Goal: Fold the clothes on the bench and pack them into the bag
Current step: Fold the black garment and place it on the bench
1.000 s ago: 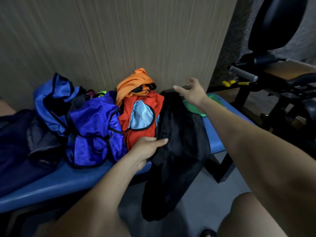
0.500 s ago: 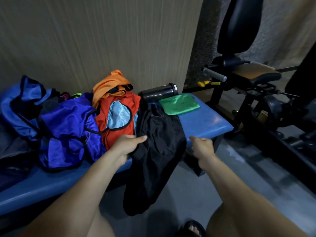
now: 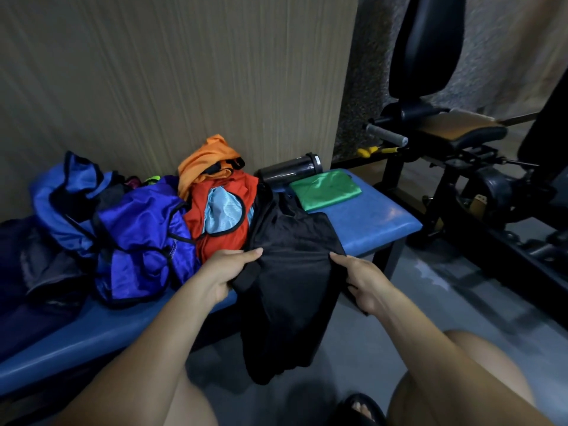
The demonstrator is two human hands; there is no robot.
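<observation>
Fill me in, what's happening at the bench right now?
A person is working on a black garment that lies partly on the blue bench and hangs over its front edge. The left hand and right hand each grip one side of it. Left of it sits an unfolded pile: a red top, an orange one and blue garments. A folded green cloth and a dark bottle lie behind.
</observation>
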